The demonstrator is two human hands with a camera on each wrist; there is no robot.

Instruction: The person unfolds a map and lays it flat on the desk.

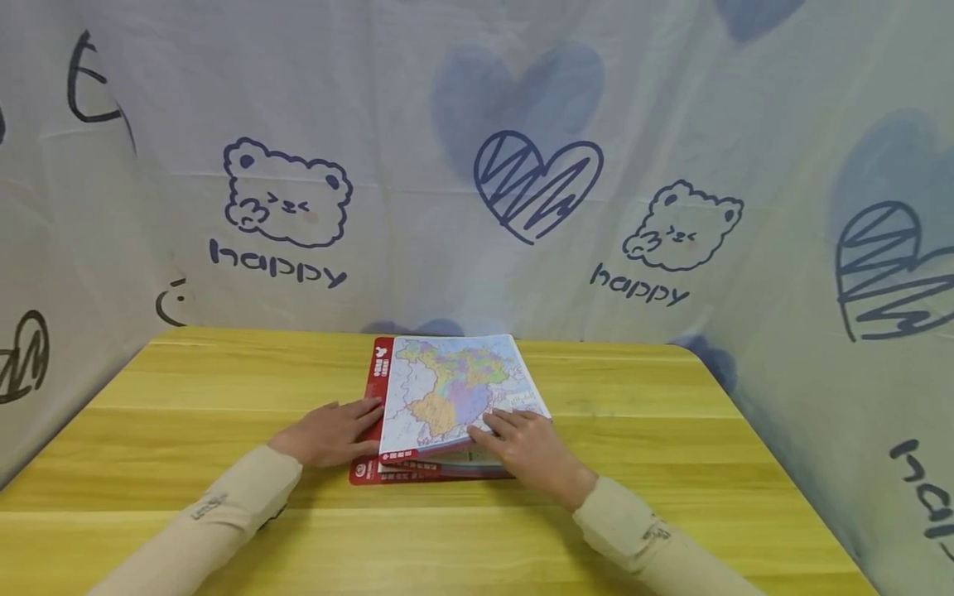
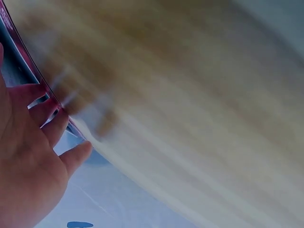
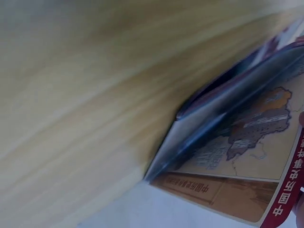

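A map sheet (image 1: 455, 381) with coloured regions and a red left border lies on top of a second red-edged sheet (image 1: 365, 473) near the table's back. The front edge of the upper one stands up a little, leaving a gap. My left hand (image 1: 328, 434) rests at the left border, its fingers spread and fairly straight, fingertips at the edge in the left wrist view. Across the front right corner lies my right hand (image 1: 525, 451), fingers extended over the map's surface. The right wrist view looks into the gap, where a brown history map (image 3: 259, 128) shows; most of that hand is out of frame.
The yellow wood-grain table (image 1: 656, 447) extends on both sides of the maps. A pale cloth (image 1: 417, 165) printed with hearts, bears and lettering hangs behind and beside it, close to the table's back edge.
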